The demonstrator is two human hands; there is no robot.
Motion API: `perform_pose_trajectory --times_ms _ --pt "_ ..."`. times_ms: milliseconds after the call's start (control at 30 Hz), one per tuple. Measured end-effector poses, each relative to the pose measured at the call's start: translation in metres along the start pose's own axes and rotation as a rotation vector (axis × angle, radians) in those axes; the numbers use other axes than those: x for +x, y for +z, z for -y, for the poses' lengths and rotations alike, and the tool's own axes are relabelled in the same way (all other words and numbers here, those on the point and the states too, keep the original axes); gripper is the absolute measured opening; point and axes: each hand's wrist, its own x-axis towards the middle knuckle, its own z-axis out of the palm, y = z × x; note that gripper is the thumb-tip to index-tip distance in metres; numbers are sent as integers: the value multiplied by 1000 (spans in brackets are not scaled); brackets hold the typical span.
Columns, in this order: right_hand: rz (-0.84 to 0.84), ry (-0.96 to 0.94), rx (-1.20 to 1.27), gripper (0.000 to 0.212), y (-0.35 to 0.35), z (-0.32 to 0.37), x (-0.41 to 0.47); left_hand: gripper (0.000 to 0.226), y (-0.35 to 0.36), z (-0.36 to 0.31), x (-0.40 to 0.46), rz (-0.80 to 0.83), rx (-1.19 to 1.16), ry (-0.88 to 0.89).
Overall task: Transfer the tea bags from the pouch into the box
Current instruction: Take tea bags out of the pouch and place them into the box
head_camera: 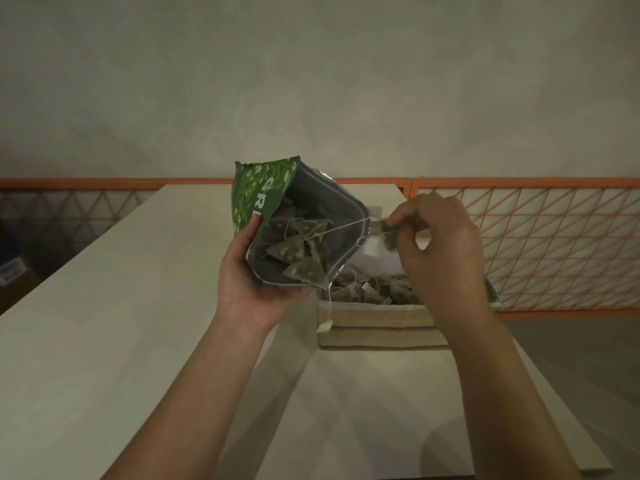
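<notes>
My left hand (247, 271) holds a green pouch (263, 192) from below, its mouth tilted open toward me. Several pyramid tea bags (298, 247) lie inside it. My right hand (440, 244) is above the box and pinches a tea bag (389, 233) just outside the pouch's rim; its white string stretches back into the pouch. A beige cardboard box (377, 327) stands on the table under my right hand and holds several tea bags (367, 291). One string with a paper tag (325, 326) hangs from the pouch over the box's front left corner.
The box sits on a pale table (121, 323) near its right side. An orange lattice railing (554, 244) runs behind the table, with a grey wall beyond. Dark items stand on the floor at far left (14, 268).
</notes>
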Motion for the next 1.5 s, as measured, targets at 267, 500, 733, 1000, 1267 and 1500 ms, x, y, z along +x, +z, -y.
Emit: perform_pose_trajectory --times_ms 267,500,733,1000,1267,1500 --pt "168 139 -129 22 0 -26 -10 50 -3 -1 3 15 -24 -7" --pt "260 226 -68 22 12 -10 -25 48 -5 1 5 -4 3 16" --pt "261 384 193 27 35 37 -39 52 -2 3 4 -81 39 62" --pt "384 462 201 26 50 40 -48 51 -2 5 2 -76 65 90" --pt "195 607 507 10 12 20 -21 52 -7 4 7 -29 1 84" --pt "55 656 461 13 -17 -20 0 49 -7 4 6 -2 -13 70"
